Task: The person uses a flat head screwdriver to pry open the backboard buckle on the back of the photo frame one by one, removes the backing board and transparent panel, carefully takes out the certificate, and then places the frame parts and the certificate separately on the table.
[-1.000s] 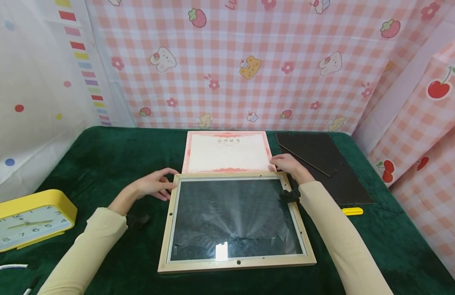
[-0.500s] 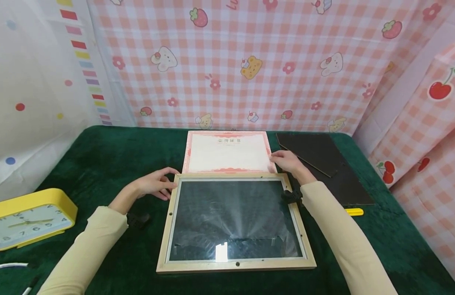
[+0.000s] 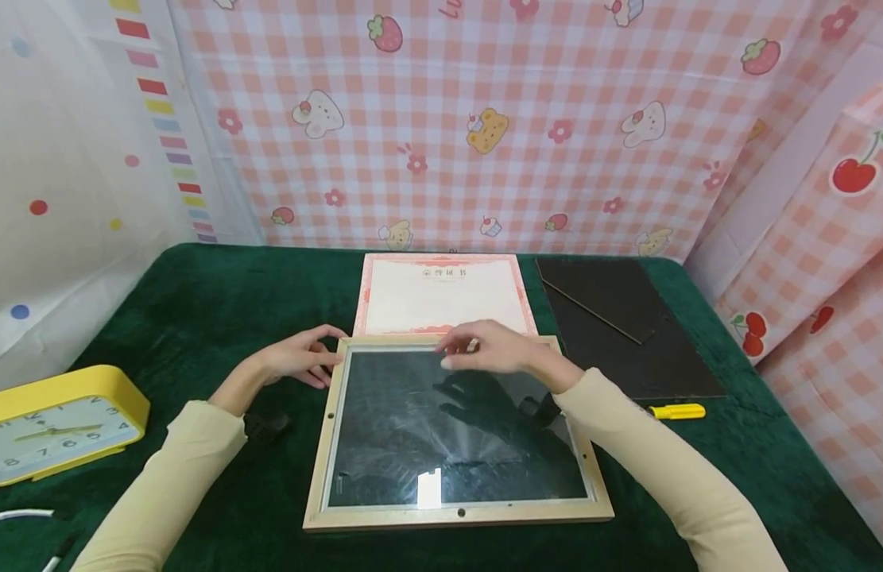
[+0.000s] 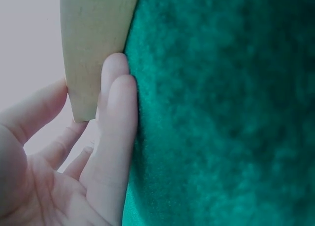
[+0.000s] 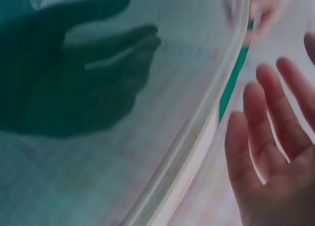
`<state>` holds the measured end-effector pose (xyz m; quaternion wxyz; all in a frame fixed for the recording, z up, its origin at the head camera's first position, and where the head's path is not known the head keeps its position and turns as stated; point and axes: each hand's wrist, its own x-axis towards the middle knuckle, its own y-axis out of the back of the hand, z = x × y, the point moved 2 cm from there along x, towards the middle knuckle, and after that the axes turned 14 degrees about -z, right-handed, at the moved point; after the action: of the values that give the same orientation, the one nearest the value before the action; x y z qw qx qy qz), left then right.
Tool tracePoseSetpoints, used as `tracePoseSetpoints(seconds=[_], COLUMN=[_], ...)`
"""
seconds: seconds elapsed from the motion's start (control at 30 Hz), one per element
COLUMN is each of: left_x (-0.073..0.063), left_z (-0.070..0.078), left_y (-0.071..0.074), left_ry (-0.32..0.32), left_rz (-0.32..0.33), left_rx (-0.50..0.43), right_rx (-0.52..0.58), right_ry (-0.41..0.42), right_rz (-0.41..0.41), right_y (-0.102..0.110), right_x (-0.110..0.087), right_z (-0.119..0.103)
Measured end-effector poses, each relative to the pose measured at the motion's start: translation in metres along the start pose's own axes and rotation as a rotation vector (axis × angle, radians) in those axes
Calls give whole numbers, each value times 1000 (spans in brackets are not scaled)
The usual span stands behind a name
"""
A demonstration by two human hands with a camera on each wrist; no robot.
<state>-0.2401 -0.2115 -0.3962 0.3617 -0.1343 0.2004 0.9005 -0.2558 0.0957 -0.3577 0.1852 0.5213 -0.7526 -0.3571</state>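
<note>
A pale wooden picture frame (image 3: 461,516) with a clear pane (image 3: 412,445) lies flat in front of me in the head view. My left hand (image 3: 301,356) holds its upper left corner; in the left wrist view thumb and fingers (image 4: 123,103) stand on either side of the wood. Over the frame's far edge hovers my right hand (image 3: 491,347), its fingers loosely bent around nothing, with its reflection dark in the pane. The right wrist view shows those fingers (image 5: 241,152) spread beside the frame edge. Behind the frame lies a certificate sheet (image 3: 444,298) with a pink border, its near edge meeting the frame.
Black backing board (image 3: 620,310) lies at the right, with a thin dark strip (image 3: 591,308) across it. Near its lower edge is a yellow-handled tool (image 3: 677,411). A yellow clock (image 3: 62,425) stands at the left, above a white cable (image 3: 19,516). Green cloth (image 3: 219,318) covers the table.
My right hand has left the certificate's right edge and moved left, over the frame's far edge. My left hand stays on the frame corner.
</note>
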Motion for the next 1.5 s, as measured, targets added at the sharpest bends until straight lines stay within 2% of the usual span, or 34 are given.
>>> tracePoseSetpoints(seconds=[0.17, 0.3, 0.43, 0.57, 0.83, 0.93, 1.13, 1.27, 1.5], left_x=[0, -1, 0, 0, -1, -2, -1, -1, -8], left_z=[2, 2, 0, -1, -2, -3, -4, -3, -4], left_y=[0, 0, 0, 0, -1, -1, 0, -1, -6], left_ry=[1, 8, 16, 15, 1, -9, -7, -2, 12], left_rz=[5, 5, 9, 4, 15, 22, 35, 44, 49], left_rx=[-8, -7, -6, 0, -3, -6, -7, -6, -23], right_rx=[-83, -174, -247, -312, -467, -458, -367, -411, -475], right_ry=[192, 283, 332, 366, 316, 286, 189, 144, 184], right_rz=[-222, -358, -446, -489, -496, -509, -593, -617, -633], right_y=[-35, -62, -81, -93, -105, -106, -110, -114, -117], right_x=[19, 31, 42, 52, 58, 55, 45, 39, 38], right_z=[-40, -63, -77, -86, -96, -99, -101, -104, -108])
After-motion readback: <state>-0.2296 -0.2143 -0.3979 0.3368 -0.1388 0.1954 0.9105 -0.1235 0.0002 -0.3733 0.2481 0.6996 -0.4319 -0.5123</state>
